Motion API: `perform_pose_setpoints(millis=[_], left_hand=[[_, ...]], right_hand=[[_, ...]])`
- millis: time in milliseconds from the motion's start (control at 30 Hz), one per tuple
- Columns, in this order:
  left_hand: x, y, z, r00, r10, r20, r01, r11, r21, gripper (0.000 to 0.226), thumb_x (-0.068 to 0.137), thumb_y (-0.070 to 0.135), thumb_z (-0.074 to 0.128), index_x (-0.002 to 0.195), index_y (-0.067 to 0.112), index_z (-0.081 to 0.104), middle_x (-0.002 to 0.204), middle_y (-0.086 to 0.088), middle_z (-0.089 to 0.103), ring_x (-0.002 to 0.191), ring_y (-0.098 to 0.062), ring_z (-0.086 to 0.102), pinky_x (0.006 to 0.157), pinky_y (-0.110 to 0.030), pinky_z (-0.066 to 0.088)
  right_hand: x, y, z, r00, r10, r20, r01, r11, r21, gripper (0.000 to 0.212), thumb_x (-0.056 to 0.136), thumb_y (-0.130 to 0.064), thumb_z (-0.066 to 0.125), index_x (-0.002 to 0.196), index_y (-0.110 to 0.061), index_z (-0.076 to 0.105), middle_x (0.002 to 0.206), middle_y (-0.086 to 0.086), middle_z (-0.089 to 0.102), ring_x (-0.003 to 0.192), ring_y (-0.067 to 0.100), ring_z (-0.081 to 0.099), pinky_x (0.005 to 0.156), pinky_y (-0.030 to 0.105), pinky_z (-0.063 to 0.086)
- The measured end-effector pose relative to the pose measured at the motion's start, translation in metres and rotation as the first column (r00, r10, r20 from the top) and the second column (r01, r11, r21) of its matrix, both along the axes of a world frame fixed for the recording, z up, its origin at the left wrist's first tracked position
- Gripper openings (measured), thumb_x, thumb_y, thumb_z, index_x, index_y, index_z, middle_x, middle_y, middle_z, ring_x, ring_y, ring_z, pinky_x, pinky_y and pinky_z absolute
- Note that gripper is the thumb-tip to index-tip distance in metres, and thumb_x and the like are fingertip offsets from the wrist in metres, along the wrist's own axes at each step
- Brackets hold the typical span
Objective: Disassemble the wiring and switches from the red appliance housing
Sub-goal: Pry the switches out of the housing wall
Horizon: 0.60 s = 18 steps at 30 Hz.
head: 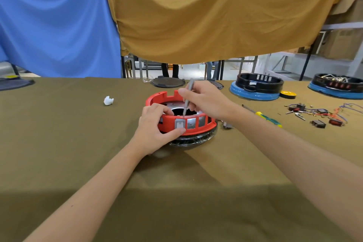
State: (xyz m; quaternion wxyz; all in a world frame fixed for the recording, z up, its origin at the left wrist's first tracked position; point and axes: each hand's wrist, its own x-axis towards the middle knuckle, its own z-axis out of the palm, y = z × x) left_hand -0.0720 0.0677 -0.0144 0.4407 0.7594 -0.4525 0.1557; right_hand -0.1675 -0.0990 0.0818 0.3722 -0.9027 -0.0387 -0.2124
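Note:
The round red appliance housing (198, 126) sits on a black base in the middle of the olive-covered table. A grey rocker switch (180, 124) is set in its near wall. My left hand (155, 130) grips the housing's near-left wall, thumb just below the switch and fingers curled over the rim. My right hand (206, 99) holds a thin grey screwdriver (188, 96) upright, its tip down inside the rim right behind the switch. The housing's inside shows a shiny metal plate with a dark hole.
Removed switches and loose wires (318, 115) lie at the right, with a yellow-green screwdriver (268, 119) nearer me. Two black-and-blue housings (255, 88) (337, 86) and a yellow tape roll (288, 94) stand at the back right. A crumpled white scrap (108, 100) lies at the left.

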Motion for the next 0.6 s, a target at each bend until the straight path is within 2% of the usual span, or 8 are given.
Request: perform_pose_setpoints(millis=[67, 133, 233, 367, 500, 600], left_hand=[[-0.001, 0.001, -0.001, 1.000, -0.027, -0.010, 0.027, 0.999, -0.034, 0.047, 0.071, 0.061, 0.068, 0.105, 0.034, 0.050, 0.106, 0.025, 0.048, 0.107, -0.009, 0.042, 0.091, -0.046, 0.047], [-0.003, 0.001, -0.001, 0.998, -0.045, 0.032, 0.047, 0.997, -0.055, 0.043, 0.074, 0.057, 0.068, 0.106, 0.034, 0.049, 0.106, 0.023, 0.049, 0.106, -0.010, 0.043, 0.088, -0.046, 0.047], [-0.004, -0.001, -0.001, 0.991, -0.056, 0.122, 0.063, 0.997, -0.048, 0.037, 0.078, 0.053, 0.067, 0.105, 0.032, 0.052, 0.104, 0.018, 0.051, 0.104, -0.006, 0.043, 0.084, -0.039, 0.047], [-0.003, -0.001, -0.001, 0.983, -0.044, 0.180, 0.053, 0.998, -0.046, 0.035, 0.079, 0.049, 0.067, 0.100, 0.026, 0.052, 0.100, 0.015, 0.049, 0.101, -0.006, 0.041, 0.082, -0.031, 0.043], [-0.005, -0.003, 0.000, 0.978, -0.043, 0.203, 0.048, 0.999, -0.023, 0.033, 0.079, 0.051, 0.068, 0.093, 0.028, 0.049, 0.096, 0.013, 0.050, 0.094, -0.012, 0.043, 0.079, -0.035, 0.045], [-0.004, -0.003, 0.000, 0.981, -0.052, 0.187, 0.060, 0.997, -0.039, 0.034, 0.078, 0.044, 0.076, 0.090, 0.027, 0.049, 0.094, 0.013, 0.052, 0.093, -0.010, 0.044, 0.078, -0.031, 0.042]], right_hand=[[-0.009, -0.012, -0.002, 1.000, -0.026, -0.002, 0.026, 1.000, -0.005, 0.032, 0.101, -0.036, 0.054, 0.086, -0.010, 0.063, 0.070, 0.007, 0.068, 0.062, 0.017, 0.062, 0.068, 0.038, 0.055], [-0.014, -0.018, -0.005, 1.000, -0.020, -0.017, 0.020, 1.000, -0.021, 0.029, 0.101, -0.036, 0.056, 0.087, -0.012, 0.064, 0.075, 0.010, 0.071, 0.070, 0.029, 0.066, 0.071, 0.047, 0.057], [-0.016, -0.016, -0.011, 0.999, 0.043, -0.027, -0.044, 0.998, -0.039, 0.018, 0.099, -0.033, 0.060, 0.087, -0.020, 0.066, 0.075, 0.005, 0.072, 0.071, 0.018, 0.069, 0.068, 0.032, 0.055], [-0.014, -0.016, -0.012, 0.998, 0.053, -0.025, -0.055, 0.996, -0.064, 0.016, 0.097, -0.031, 0.064, 0.087, -0.019, 0.068, 0.074, 0.002, 0.072, 0.070, 0.012, 0.070, 0.068, 0.025, 0.055], [-0.014, -0.018, -0.014, 0.996, 0.080, -0.033, -0.079, 0.996, 0.049, 0.018, 0.097, -0.025, 0.064, 0.092, -0.008, 0.069, 0.077, 0.010, 0.073, 0.068, 0.014, 0.069, 0.064, 0.020, 0.053], [-0.010, -0.018, -0.012, 0.994, 0.086, -0.062, -0.077, 0.988, 0.132, 0.020, 0.098, -0.023, 0.063, 0.093, -0.004, 0.068, 0.079, 0.015, 0.072, 0.065, 0.011, 0.065, 0.061, 0.018, 0.051]])
